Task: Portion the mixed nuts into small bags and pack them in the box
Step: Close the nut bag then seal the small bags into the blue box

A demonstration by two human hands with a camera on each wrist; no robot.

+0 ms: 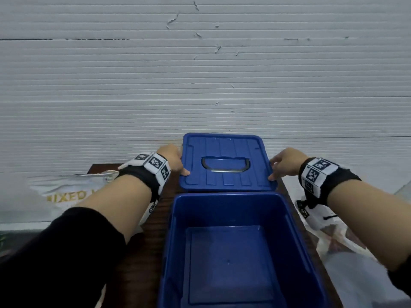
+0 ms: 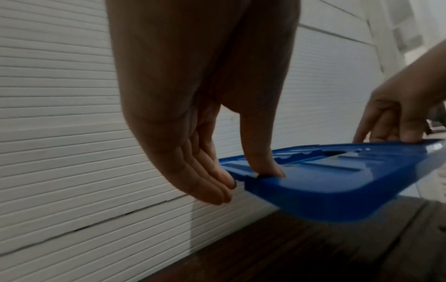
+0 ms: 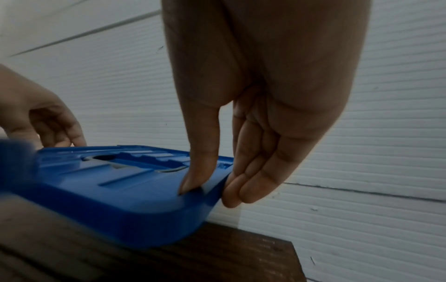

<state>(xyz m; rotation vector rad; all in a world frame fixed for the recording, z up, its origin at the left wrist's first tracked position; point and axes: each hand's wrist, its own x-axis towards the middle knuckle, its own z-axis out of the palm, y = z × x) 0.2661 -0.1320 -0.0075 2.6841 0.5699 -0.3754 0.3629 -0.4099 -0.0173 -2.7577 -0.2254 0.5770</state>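
White ribbed panelling fills the background past a dark wooden tabletop (image 1: 142,252). I hold the blue lid (image 1: 226,162) at twelve o'clock from the open blue box (image 1: 233,252), one hand on each short side so it stays level. My left hand (image 1: 172,157) pinches the lid's nine o'clock edge, thumb (image 2: 263,162) on top and fingers (image 2: 212,183) underneath; my right hand (image 1: 287,161) does the same at three o'clock, thumb (image 3: 198,171) pressed into the rim and fingers (image 3: 248,183) curled below. In the wrist views the lid hangs tilted just above the tabletop, not yet lying on it; I judge I am parking it beyond the box so the opening stays clear for packing. The box interior looks bare, so no portions are in yet. A white pouch printed "MIXED" (image 1: 66,192) lies at nine o'clock from the box, and clear plastic bags (image 1: 347,245) sit at three o'clock, both within reach for filling.
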